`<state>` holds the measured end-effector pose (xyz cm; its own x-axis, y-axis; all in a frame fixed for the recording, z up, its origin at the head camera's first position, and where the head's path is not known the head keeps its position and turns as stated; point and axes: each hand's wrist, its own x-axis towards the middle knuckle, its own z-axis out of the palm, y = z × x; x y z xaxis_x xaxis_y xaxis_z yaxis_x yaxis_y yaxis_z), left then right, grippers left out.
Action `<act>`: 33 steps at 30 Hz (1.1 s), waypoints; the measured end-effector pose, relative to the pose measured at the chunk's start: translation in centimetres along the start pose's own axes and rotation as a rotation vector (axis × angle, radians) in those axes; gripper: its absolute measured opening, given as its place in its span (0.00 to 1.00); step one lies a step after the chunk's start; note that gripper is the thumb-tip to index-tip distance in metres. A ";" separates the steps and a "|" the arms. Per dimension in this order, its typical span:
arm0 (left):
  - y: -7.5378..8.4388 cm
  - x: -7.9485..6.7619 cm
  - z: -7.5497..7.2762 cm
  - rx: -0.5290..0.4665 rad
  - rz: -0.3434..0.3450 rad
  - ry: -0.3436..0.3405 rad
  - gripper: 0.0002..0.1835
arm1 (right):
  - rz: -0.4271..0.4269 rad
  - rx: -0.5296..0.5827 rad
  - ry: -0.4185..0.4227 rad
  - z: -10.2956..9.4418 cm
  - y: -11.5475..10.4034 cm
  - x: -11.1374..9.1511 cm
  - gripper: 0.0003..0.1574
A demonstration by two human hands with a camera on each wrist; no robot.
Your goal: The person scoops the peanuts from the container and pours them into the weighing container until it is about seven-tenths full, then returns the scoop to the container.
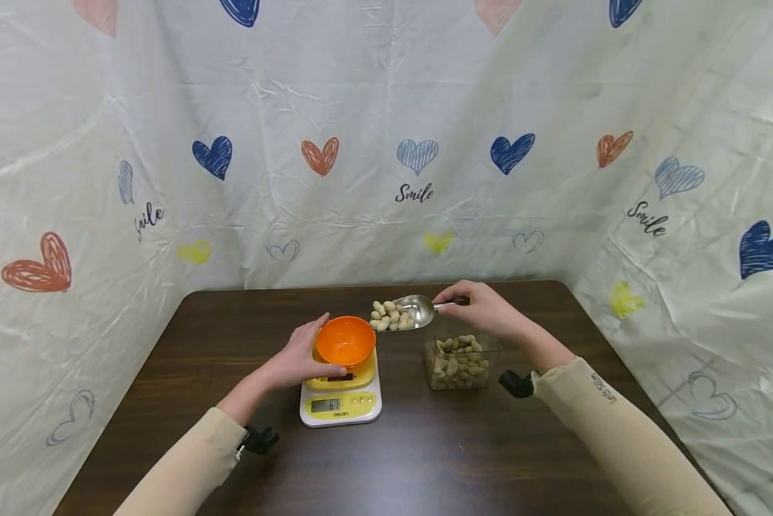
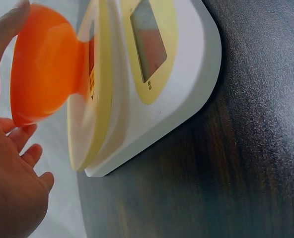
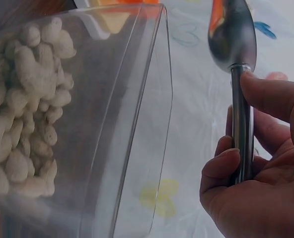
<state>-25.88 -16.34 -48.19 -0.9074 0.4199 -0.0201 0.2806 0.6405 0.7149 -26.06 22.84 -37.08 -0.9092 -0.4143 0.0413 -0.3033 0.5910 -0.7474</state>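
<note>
An orange bowl [image 1: 346,342] sits on the plate of a yellow-and-white kitchen scale [image 1: 341,407], whose display shows what looks like 67. My left hand [image 1: 299,352] holds the bowl by its sides, thumb at the front and fingers round the left and back. In the left wrist view, thumb and fingertips lie at opposite parts of the bowl's rim [image 2: 45,64]. Raised just right of the bowl, a metal scoop [image 1: 418,309] carries several unshelled peanuts [image 1: 389,317]. My right hand [image 1: 483,307] grips the scoop by its handle [image 3: 242,129], with fingers curled round it.
A clear plastic container [image 1: 458,369] of peanuts stands right of the scale, below my right hand; its rim [image 3: 137,99] is near that hand. Everything rests on a dark wooden table [image 1: 425,459]. A white curtain [image 1: 360,93] printed with hearts hangs behind and at both sides.
</note>
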 end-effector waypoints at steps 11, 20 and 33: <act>-0.1 -0.1 0.3 -0.020 -0.019 0.003 0.64 | -0.010 -0.036 -0.022 1.8 -0.6 2.0 0.14; -0.1 -0.1 0.2 -0.016 -0.027 0.003 0.61 | -0.068 -0.139 -0.036 3.0 -0.6 3.6 0.12; -0.4 0.3 0.0 0.004 -0.021 0.012 0.60 | -0.109 -0.328 0.001 3.5 -2.2 4.3 0.10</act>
<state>-26.25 -16.49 -48.45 -0.9170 0.3980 -0.0267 0.2621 0.6517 0.7117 -28.29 17.31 -37.59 -0.8667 -0.4865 0.1103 -0.4741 0.7344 -0.4857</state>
